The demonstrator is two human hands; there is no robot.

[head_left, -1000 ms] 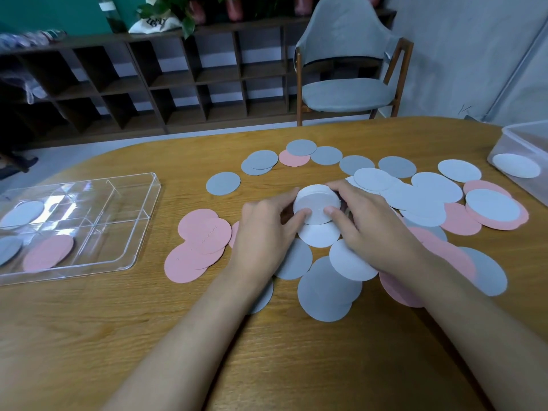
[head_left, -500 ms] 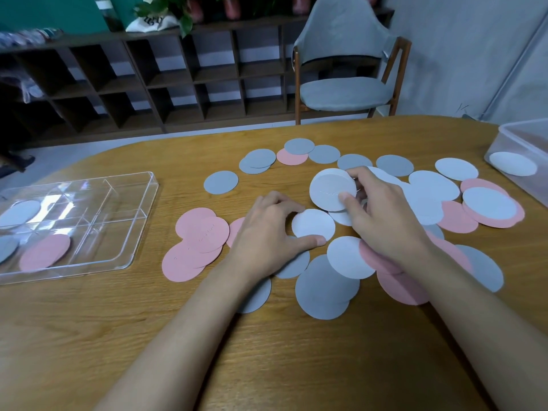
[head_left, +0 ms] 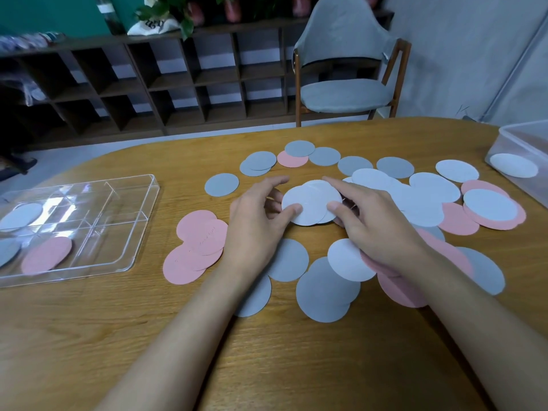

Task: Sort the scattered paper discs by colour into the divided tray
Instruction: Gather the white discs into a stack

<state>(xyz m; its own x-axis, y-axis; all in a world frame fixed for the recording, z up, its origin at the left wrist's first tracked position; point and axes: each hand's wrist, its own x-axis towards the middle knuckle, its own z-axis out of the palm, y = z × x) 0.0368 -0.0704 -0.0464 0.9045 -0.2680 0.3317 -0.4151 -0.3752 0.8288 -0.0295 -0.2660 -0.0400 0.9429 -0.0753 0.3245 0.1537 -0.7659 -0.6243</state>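
Note:
Pink, grey and white paper discs lie scattered over the wooden table (head_left: pixel 267 366). Between my two hands is a small stack of white discs (head_left: pixel 311 201). My left hand (head_left: pixel 258 221) pinches its left edge with the thumb on top. My right hand (head_left: pixel 373 223) holds its right edge between thumb and forefinger. The clear divided tray (head_left: pixel 118 256) sits at the left with one white disc (head_left: pixel 20 216), one grey disc (head_left: pixel 7 252) and one pink disc (head_left: pixel 47 255) in separate compartments. Pink discs (head_left: pixel 195 247) overlap left of my left hand; grey discs (head_left: pixel 323 289) lie near my wrists.
A clear plastic box (head_left: pixel 525 137) with a white disc inside stands at the table's right edge. A grey chair (head_left: pixel 344 93) and a dark shelf unit (head_left: pixel 178 84) stand beyond the table's far edge.
My hands parted, the right carrying white discs and the left picking up another white disc from the table. Now both hands have come together again on one white stack.

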